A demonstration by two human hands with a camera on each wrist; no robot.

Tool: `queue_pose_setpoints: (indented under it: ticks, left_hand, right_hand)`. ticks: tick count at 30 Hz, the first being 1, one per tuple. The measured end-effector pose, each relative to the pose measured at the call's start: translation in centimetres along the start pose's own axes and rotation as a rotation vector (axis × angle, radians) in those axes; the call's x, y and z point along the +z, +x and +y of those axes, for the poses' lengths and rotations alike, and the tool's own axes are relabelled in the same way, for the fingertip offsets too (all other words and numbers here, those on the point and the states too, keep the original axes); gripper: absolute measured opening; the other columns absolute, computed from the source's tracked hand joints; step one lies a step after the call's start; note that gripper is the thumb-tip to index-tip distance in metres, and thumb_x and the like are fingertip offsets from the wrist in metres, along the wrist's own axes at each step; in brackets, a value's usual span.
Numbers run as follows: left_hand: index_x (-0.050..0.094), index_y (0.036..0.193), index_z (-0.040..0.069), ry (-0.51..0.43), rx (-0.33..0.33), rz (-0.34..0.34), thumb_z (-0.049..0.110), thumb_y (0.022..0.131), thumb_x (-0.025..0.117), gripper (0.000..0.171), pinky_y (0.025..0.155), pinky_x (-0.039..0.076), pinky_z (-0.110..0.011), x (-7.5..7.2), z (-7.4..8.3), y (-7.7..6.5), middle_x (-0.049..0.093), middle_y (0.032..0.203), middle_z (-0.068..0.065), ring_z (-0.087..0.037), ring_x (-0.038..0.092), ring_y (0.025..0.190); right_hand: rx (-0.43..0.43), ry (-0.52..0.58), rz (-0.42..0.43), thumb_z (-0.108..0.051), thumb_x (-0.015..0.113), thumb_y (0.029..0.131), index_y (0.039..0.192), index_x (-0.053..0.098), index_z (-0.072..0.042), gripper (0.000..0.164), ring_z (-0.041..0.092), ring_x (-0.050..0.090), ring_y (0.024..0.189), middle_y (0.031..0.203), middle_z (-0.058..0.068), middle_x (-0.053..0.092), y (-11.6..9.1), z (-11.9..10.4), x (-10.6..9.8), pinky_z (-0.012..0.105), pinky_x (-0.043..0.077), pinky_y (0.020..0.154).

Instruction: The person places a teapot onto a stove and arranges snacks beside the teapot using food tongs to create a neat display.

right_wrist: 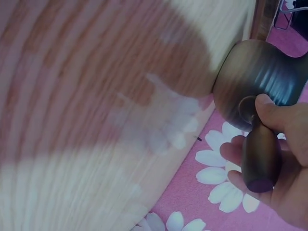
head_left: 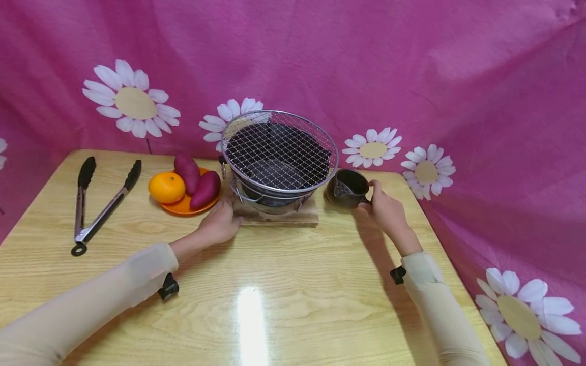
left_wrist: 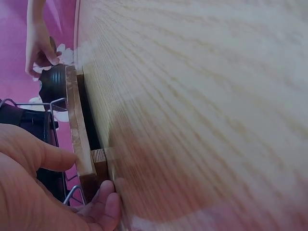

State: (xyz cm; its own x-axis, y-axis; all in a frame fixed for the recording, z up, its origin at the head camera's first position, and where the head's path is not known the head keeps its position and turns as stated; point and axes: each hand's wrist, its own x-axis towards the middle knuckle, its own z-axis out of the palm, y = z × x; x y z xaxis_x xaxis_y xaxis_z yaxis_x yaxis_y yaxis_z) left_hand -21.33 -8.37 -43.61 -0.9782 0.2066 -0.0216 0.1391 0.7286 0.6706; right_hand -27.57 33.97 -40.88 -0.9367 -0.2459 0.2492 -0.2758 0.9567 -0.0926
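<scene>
Pale sleeves (head_left: 91, 300) lie nearest the camera. The right hand (head_left: 389, 212) grips the handle (right_wrist: 262, 156) of a dark pot (head_left: 352, 189); its long axis runs toward this, the nearer hand. The left hand (head_left: 218, 223) holds the wooden base (head_left: 279, 218) by its left end. The pot, round, ridged and spouted, stands on the table (head_left: 320, 284), right of the mesh-topped grill (head_left: 279, 157).

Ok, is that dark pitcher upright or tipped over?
Upright: in the head view, the dark pitcher has its mouth facing up, with the right hand gripping its handle.
</scene>
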Motion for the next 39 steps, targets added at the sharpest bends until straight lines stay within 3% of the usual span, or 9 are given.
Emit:
queue_pose_setpoints:
  ticks: [7, 12, 22, 26, 33, 39]
  left_hand:
    - [0.039, 0.146, -0.013, -0.009, -0.017, -0.012, 0.014, 0.099, 0.055, 0.057, 0.116, 0.038, -0.055, -0.4, -0.1, 0.0, 0.048, 0.143, -0.034, -0.045, 0.045, 0.137]
    - [0.040, 0.145, -0.013, -0.011, -0.014, -0.009, 0.014, 0.099, 0.056, 0.055, 0.115, 0.038, -0.055, -0.3, -0.1, -0.1, 0.048, 0.141, -0.034, -0.045, 0.045, 0.136]
    - [0.039, 0.144, -0.015, -0.005, -0.012, -0.010, 0.014, 0.099, 0.056, 0.056, 0.116, 0.038, -0.055, -0.2, 0.0, -0.1, 0.048, 0.141, -0.034, -0.046, 0.045, 0.136]
    - [0.041, 0.140, -0.015, 0.002, -0.015, -0.011, 0.014, 0.098, 0.056, 0.054, 0.114, 0.040, -0.055, -0.1, 0.1, -0.2, 0.051, 0.137, -0.034, -0.046, 0.047, 0.134]
    - [0.040, 0.141, -0.015, 0.012, -0.012, -0.021, 0.014, 0.099, 0.055, 0.054, 0.114, 0.040, -0.055, -0.2, 0.2, -0.2, 0.050, 0.137, -0.033, -0.045, 0.047, 0.134]
    - [0.037, 0.143, -0.017, 0.025, -0.027, -0.030, 0.016, 0.100, 0.055, 0.057, 0.115, 0.039, -0.055, -0.2, 0.5, -0.3, 0.047, 0.141, -0.035, -0.046, 0.044, 0.137]
  right_hand:
    - [0.025, -0.068, 0.008, -0.032, 0.073, 0.094, 0.126, 0.045, 0.004, 0.056, 0.042, 0.064, 0.059, 0.070, 0.021, 0.064, 0.1, -0.3, 0.2, 0.056, 0.049, 0.051]
    - [-0.014, -0.110, 0.023, -0.030, 0.071, 0.096, 0.116, 0.052, 0.005, 0.045, 0.040, 0.062, 0.056, 0.066, 0.020, 0.062, -0.1, -0.2, 0.6, 0.055, 0.050, 0.050]
    - [-0.066, -0.226, 0.022, -0.030, 0.062, 0.102, 0.104, 0.052, 0.006, 0.037, 0.046, 0.062, 0.085, 0.089, 0.026, 0.062, -0.2, 0.7, 1.4, 0.058, 0.054, 0.068]
    - [-0.088, -0.284, 0.036, -0.028, 0.061, 0.102, 0.103, 0.051, 0.007, 0.037, 0.047, 0.056, 0.089, 0.091, 0.027, 0.057, -0.5, 1.0, 1.7, 0.058, 0.049, 0.073]
    - [-0.127, -0.311, 0.122, -0.022, 0.069, 0.094, 0.098, 0.051, 0.008, 0.035, 0.045, 0.049, 0.089, 0.090, 0.027, 0.052, -0.6, 1.1, 2.0, 0.056, 0.043, 0.072]
    - [-0.117, -0.370, 0.098, -0.021, 0.065, 0.096, 0.100, 0.053, 0.009, 0.033, 0.046, 0.049, 0.097, 0.099, 0.029, 0.054, -0.5, 1.0, 1.9, 0.058, 0.043, 0.082]
